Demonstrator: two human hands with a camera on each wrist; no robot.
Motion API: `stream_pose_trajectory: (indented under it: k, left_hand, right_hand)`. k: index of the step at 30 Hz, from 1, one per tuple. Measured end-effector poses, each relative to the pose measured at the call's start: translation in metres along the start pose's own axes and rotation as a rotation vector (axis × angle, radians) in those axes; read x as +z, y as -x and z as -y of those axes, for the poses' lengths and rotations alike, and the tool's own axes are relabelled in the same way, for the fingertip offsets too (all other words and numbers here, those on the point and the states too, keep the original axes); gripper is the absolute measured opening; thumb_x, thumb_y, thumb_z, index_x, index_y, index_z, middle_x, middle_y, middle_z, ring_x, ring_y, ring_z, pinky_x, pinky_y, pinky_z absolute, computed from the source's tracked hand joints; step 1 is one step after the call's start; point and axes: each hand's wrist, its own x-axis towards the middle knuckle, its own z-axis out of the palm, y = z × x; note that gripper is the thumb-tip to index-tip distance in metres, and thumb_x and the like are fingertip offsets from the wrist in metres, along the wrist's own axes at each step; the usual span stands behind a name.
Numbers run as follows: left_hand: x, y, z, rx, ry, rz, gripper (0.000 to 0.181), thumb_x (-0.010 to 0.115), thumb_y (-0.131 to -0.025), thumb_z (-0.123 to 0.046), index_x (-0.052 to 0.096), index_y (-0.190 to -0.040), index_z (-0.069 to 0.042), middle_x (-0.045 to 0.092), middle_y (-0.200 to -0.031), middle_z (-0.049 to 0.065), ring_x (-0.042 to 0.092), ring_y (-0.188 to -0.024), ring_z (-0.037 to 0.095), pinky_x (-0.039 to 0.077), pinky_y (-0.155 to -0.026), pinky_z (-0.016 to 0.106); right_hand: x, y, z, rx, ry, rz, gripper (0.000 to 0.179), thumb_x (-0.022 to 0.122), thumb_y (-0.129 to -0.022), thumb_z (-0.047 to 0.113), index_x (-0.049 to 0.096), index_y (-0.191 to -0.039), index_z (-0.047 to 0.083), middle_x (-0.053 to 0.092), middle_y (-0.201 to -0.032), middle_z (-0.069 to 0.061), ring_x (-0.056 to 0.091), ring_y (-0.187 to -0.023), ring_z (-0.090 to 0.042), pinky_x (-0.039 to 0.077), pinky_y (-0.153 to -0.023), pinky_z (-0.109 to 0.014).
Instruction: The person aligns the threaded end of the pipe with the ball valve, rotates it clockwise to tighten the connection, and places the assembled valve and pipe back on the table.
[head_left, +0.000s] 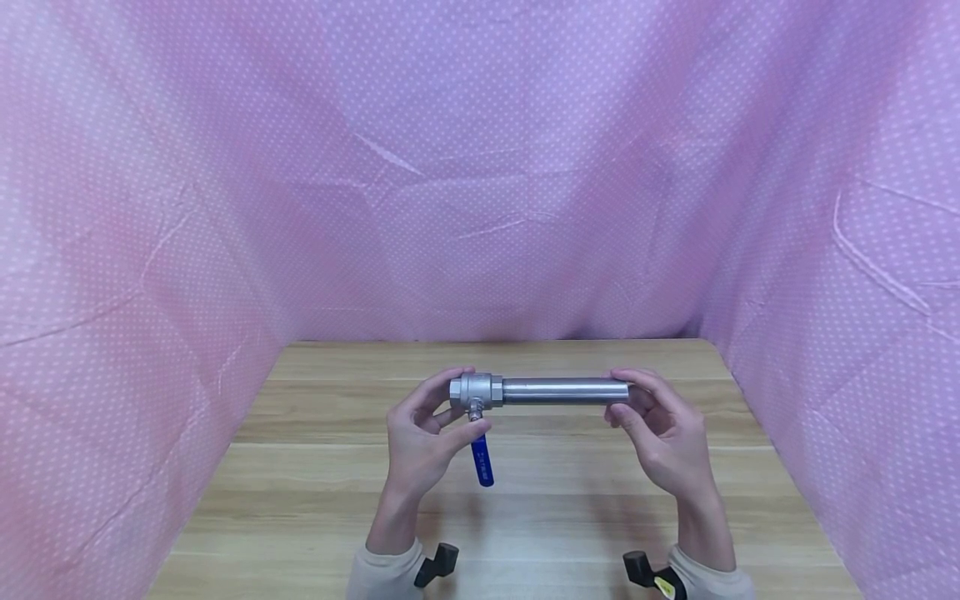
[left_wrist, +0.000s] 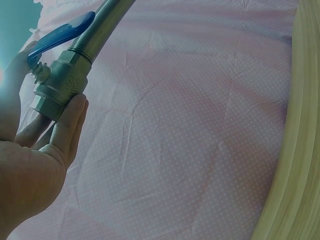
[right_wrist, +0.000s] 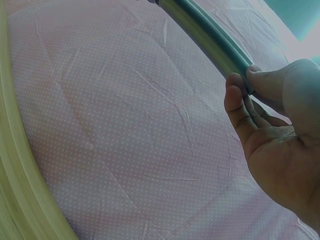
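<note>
A silvery ball valve (head_left: pixel 476 389) with a blue lever handle (head_left: pixel 482 461) is joined to a long steel pipe (head_left: pixel 562 390), held level above the table in the head view. My left hand (head_left: pixel 423 442) grips the valve's left end, its thumb at the base of the handle. In the left wrist view, threads (left_wrist: pixel 81 51) show where the pipe meets the valve body (left_wrist: pixel 62 82), and fingers lie behind and under the hex end. My right hand (head_left: pixel 667 433) pinches the pipe's far right end between thumb and fingertips, as the right wrist view also shows on the pipe (right_wrist: pixel 210 42).
Beneath both hands lies a wooden table (head_left: pixel 300 500). Pink dotted cloth (head_left: pixel 487 208) hangs at the back and along both sides. Black mounts (head_left: pixel 438 564) are strapped at the wrists, over beige sleeves (head_left: pixel 384 575).
</note>
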Motion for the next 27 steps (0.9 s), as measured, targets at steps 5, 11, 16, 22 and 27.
stream_pose_trajectory:
  k: [5, 11, 16, 22, 27]
  left_hand:
    - [0.0001, 0.0005, 0.0002, -0.001, 0.005, 0.003, 0.068, 0.090, -0.078, 0.020, 0.069, -0.142, 0.008, 0.071, -0.142, 0.035, 0.077, -0.125, 0.016, 0.070, -0.108, 0.039]
    - [0.0004, 0.0006, 0.0013, 0.010, 0.004, 0.007, 0.068, 0.089, -0.079, 0.021, 0.069, -0.143, 0.009, 0.071, -0.142, 0.037, 0.077, -0.125, 0.015, 0.070, -0.108, 0.039]
    - [0.0005, 0.0002, 0.0024, 0.011, -0.006, 0.006, 0.068, 0.090, -0.079, 0.020, 0.069, -0.143, 0.007, 0.071, -0.143, 0.035, 0.078, -0.125, 0.016, 0.070, -0.108, 0.039]
    - [0.0006, 0.0004, 0.0022, 0.007, -0.010, 0.005, 0.069, 0.090, -0.079, 0.020, 0.069, -0.144, 0.006, 0.072, -0.143, 0.033, 0.078, -0.126, 0.017, 0.069, -0.108, 0.039]
    - [0.0009, 0.0008, 0.0019, 0.009, -0.010, 0.006, 0.069, 0.090, -0.079, 0.020, 0.069, -0.144, 0.006, 0.072, -0.144, 0.033, 0.077, -0.126, 0.016, 0.070, -0.108, 0.039]
  right_hand:
    - [0.0001, 0.0010, 0.0005, 0.002, 0.028, -0.013, 0.052, 0.060, -0.083, -0.042, 0.060, -0.133, -0.029, 0.078, -0.120, -0.008, 0.075, -0.085, -0.011, 0.066, -0.076, -0.018]
    - [-0.0005, 0.0014, -0.0003, -0.003, 0.040, -0.013, 0.049, 0.061, -0.085, -0.040, 0.060, -0.133, -0.028, 0.077, -0.115, -0.006, 0.074, -0.085, -0.011, 0.065, -0.076, -0.018]
    - [-0.0011, 0.0017, -0.0006, 0.003, 0.072, -0.021, 0.047, 0.061, -0.088, -0.038, 0.062, -0.133, -0.026, 0.078, -0.108, -0.003, 0.074, -0.085, -0.010, 0.066, -0.077, -0.016]
    - [-0.0012, 0.0026, -0.0004, 0.016, 0.106, -0.039, 0.044, 0.061, -0.090, -0.036, 0.064, -0.132, -0.025, 0.078, -0.094, -0.004, 0.075, -0.081, -0.009, 0.066, -0.077, -0.015]
    - [-0.0013, 0.0023, 0.0001, 0.027, 0.094, -0.042, 0.043, 0.061, -0.090, -0.035, 0.064, -0.132, -0.025, 0.079, -0.091, -0.006, 0.076, -0.081, -0.009, 0.067, -0.075, -0.016]
